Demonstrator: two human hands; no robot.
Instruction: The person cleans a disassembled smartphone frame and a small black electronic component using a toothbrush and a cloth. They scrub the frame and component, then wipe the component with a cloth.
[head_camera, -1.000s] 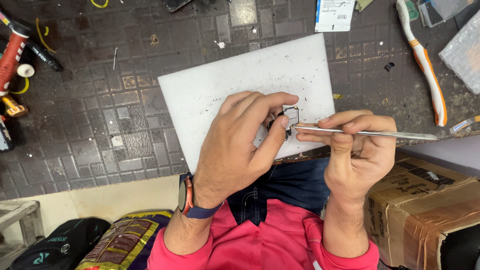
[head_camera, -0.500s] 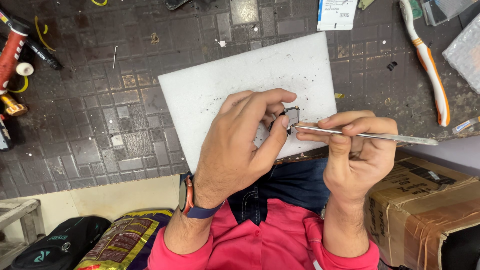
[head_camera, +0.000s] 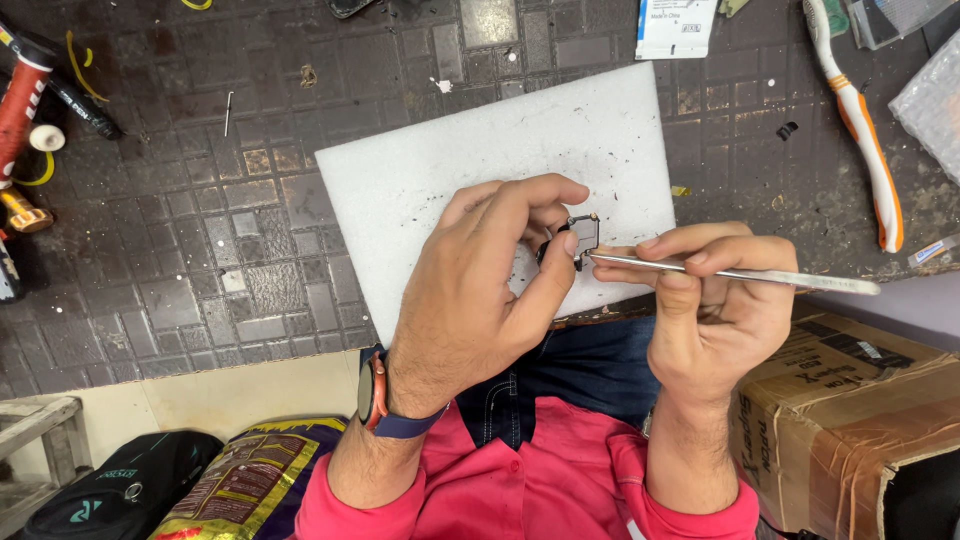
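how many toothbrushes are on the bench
1. A white and orange toothbrush lies at the far right of the bench, beyond the right hand holding the metal tool. The frame edges cut off other items, so more could be hidden.

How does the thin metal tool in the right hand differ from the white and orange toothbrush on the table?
The thin metal tool is plain silver; the white and orange toothbrush is two-coloured and thicker. The tool is held in the right hand, almost level; the toothbrush lies untouched on the dark table, running steeply. Both are long and slim.
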